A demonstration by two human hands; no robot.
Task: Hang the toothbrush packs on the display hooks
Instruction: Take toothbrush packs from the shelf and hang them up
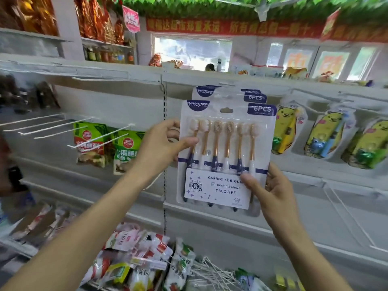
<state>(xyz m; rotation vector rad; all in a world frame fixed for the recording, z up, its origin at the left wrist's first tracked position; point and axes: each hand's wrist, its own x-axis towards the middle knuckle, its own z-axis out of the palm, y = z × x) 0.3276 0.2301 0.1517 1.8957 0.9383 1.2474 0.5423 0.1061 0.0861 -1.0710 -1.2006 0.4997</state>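
In front of the white shop shelving, both hands hold a toothbrush pack upright against the back panel. The left hand grips the pack's left edge at brush-head height, thumb laid across the front and fingers curled behind. The right hand pinches the lower right corner, thumb pressed on the white label and fingers behind the card. The pack's hanging slot sits near its top centre; whether a hook passes through it cannot be told. Directly behind and slightly higher, more toothbrush packs of the same kind hang, only their top edges showing. To the right, yellow bear-printed children's toothbrush packs hang in a row. To the left, bare white wire hooks project from the panel, with green snack bags hanging near them. Below, mixed snack packets lie in a heap beside loose white hooks.
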